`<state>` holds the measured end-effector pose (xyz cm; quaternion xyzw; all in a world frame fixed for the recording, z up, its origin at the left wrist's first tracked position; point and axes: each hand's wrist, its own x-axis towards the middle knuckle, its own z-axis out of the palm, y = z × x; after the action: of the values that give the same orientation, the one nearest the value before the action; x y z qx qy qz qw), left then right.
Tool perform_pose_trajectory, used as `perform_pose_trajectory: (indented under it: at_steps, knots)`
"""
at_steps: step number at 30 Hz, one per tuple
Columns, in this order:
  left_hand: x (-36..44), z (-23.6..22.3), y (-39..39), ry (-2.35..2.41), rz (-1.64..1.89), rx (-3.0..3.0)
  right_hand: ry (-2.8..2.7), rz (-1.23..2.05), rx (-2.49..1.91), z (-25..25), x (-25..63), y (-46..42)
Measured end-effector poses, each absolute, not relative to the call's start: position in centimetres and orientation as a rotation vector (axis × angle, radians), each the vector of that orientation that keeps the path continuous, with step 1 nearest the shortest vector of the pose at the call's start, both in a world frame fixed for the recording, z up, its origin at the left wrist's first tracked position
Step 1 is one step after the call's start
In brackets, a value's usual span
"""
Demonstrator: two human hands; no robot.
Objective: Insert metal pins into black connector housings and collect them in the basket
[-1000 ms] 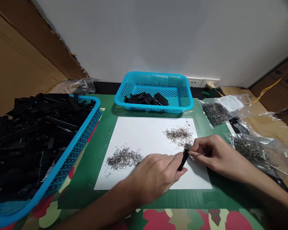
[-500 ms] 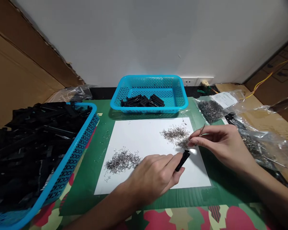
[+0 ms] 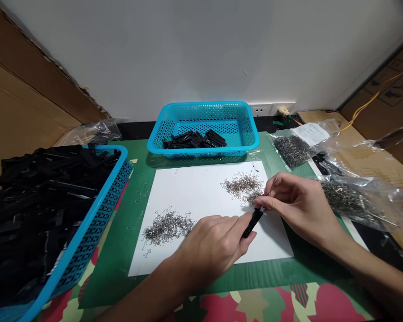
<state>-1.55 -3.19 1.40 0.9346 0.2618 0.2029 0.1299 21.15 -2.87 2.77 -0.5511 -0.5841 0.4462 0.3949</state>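
Note:
My left hand (image 3: 218, 246) is closed on a small black plastic piece (image 3: 252, 222), holding it over the white sheet (image 3: 195, 197). My right hand (image 3: 297, 205) pinches a thin metal tool (image 3: 272, 187) and its fingertips meet the top end of the black piece. A pile of small wire springs (image 3: 243, 185) lies just left of my right hand. A second spring pile (image 3: 168, 223) lies on the sheet left of my left hand.
A large blue basket (image 3: 97, 223) heaped with black plastic pieces stands at the left. A smaller blue basket (image 3: 248, 134) with a few black pieces stands behind the sheet. Clear bags of springs (image 3: 349, 197) lie at the right on the green mat (image 3: 121, 268).
My right hand lifted from the black piece towards the spring pile, then came back down to its top end. My left hand kept hold of the piece. The view shifted slightly.

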Motion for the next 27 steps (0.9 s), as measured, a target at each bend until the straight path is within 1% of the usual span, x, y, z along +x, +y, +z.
perform_pose_trajectory:
  at_steps: [10,17,20,23,25,27]
  knots:
    - [-1.6,1.5,-3.2,0.782,0.559,2.727,-1.567,1.041,-1.437,2.8,21.1,-2.9]
    - [-1.8,1.6,-3.3,0.781,0.637,2.604,-1.452,1.073,-1.353,2.7,20.8,-2.8]
    - [-2.2,1.8,-3.3,0.882,0.808,2.340,-1.374,0.967,-1.313,3.0,21.0,-2.7]
    - [-2.5,2.2,-2.9,1.143,1.072,1.851,-1.430,0.851,-1.329,3.0,21.3,-2.9]
    - [-2.6,2.6,-2.2,1.253,1.258,1.490,-1.607,0.716,-1.323,2.8,21.3,-3.3]
    - [-2.6,3.2,-1.4,1.239,1.405,1.190,-1.899,0.508,-1.235,2.6,20.9,-3.7]
